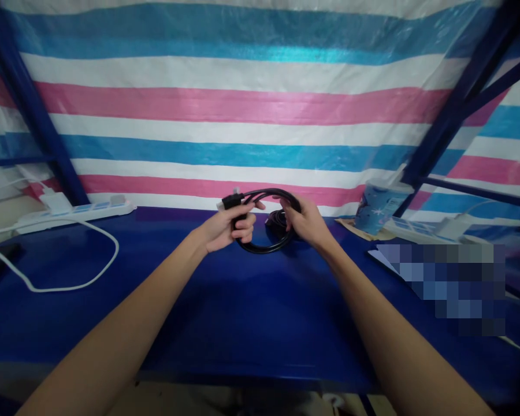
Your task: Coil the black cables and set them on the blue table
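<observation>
Both hands hold a black cable (266,249) wound into a loop, raised above the blue table. My left hand (229,227) is closed round the loop's left side, where a black plug (233,200) with a light-coloured tip sticks out above the thumb. On the loop's right side, my right hand (303,218) grips the strands between thumb and fingers; some of its fingers are hidden behind the cable. Behind the loop, a second black coiled cable (277,222) lies on the table, partly covered by the right hand.
The blue table (242,323) backs onto a striped plastic sheet (251,107). A white power strip (82,212) with a white cord (116,248) is at left. A blue patterned cup (379,205) and another power strip (433,230) stand at right, behind a pixelated area.
</observation>
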`<state>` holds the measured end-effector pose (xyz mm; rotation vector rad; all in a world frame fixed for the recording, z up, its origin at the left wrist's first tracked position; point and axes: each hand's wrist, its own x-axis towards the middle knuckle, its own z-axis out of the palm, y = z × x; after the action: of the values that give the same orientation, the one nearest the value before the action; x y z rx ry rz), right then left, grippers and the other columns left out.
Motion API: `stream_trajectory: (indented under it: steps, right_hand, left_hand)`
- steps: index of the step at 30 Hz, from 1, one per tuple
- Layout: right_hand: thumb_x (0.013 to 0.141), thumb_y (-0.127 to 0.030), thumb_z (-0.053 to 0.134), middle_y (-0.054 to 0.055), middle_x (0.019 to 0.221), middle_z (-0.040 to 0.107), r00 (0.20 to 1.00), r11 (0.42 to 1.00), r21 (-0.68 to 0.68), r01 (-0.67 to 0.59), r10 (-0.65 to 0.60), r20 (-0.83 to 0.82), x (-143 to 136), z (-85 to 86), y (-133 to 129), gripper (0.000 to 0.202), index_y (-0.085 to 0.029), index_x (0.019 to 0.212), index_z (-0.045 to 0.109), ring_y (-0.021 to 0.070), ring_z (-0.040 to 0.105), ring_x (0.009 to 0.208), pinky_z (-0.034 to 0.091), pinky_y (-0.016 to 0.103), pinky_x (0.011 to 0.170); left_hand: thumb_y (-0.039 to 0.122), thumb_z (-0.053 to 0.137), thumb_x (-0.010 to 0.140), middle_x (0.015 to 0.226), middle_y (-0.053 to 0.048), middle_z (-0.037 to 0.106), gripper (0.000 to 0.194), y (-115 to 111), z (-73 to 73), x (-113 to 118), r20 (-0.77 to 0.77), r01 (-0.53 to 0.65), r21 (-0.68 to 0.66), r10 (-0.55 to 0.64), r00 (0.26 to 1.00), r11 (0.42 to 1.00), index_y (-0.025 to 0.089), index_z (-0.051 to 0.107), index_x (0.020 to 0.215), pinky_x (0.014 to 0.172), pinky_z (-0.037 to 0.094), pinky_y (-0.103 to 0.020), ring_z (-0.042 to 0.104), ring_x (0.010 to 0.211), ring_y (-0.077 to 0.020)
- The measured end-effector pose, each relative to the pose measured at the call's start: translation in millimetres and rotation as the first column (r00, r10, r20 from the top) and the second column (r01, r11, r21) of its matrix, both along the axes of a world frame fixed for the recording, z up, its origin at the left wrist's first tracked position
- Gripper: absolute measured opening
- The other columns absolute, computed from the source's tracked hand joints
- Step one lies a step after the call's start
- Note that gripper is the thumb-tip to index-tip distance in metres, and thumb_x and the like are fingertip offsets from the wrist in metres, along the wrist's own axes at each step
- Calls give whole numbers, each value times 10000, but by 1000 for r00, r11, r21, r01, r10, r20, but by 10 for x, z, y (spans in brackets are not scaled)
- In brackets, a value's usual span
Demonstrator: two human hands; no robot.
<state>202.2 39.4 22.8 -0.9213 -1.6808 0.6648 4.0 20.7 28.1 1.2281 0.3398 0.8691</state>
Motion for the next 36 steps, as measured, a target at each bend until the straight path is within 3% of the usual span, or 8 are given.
stream_trajectory:
  steps: [4,13,19,22,25,29,32,36]
  right_hand:
    - [832,-405,564,-53,494,462,995,997,-12,-80,79,-69,65,-6,-12,217,-201,759,568,115,482,434,398,276,497]
    - [805,-348,572,-106,449,255,968,972,-95,-215,199,-150,115,21,-79,182,-216,698,506,73,230,366,348,270,431]
    - [725,-193,577,-46,428,433,988,985,-79,-155,156,7,135,121,-117,159,-192,566,571,102,362,389,280,268,440]
    - [649,-82,570,-1,618,608,996,996,-23,-84,84,17,97,136,-108,146,-186,645,673,146,506,566,337,276,539]
    - [637,-71,595,2,739,633,997,1000,-10,-23,23,-69,15,91,-80,294,-217,871,696,171,543,678,368,287,604]
    - [771,-301,620,-50,536,468,973,987,-131,-93,62,-222,-173,-7,-80,199,-199,942,610,132,475,494,399,297,546]
    - [854,-391,521,-99,463,284,940,952,-229,-204,125,-318,-344,-40,-149,216,-179,858,560,95,363,406,427,294,521]
    - [890,-352,472,-121,473,198,921,933,-280,-228,113,-373,-523,-80,-238,160,-198,855,499,57,180,362,333,233,420]
  left_hand:
    - [355,516,872,525,67,350,221,-73,-31,74,24,100,30,-101,995,995,186,612,976,489,355,-215,281,396,-42]
    - [445,540,814,699,-72,675,361,18,-182,68,67,138,-17,-137,988,990,154,600,1019,550,399,-274,576,498,-139]
    - [673,376,820,479,-9,579,552,-22,-215,110,-136,174,2,-173,976,985,178,581,956,507,396,-269,530,419,-135]
    - [530,556,790,422,49,498,360,-100,-165,169,-207,182,66,-165,964,981,185,577,888,497,381,-243,469,387,-92]
    - [215,650,703,347,90,387,139,-98,-76,163,-162,40,106,-23,986,994,174,519,677,420,287,-206,350,307,-41]
    - [127,575,661,303,98,316,144,33,31,20,53,-272,96,268,962,958,175,461,588,353,210,-210,274,248,-31]
    - [95,592,635,357,105,380,157,143,3,-65,99,-505,80,497,862,859,183,501,728,339,235,-203,313,260,-39]
    - [42,639,613,381,107,439,379,318,-133,-88,-79,-716,180,735,674,675,225,486,906,351,308,-194,398,299,-72]
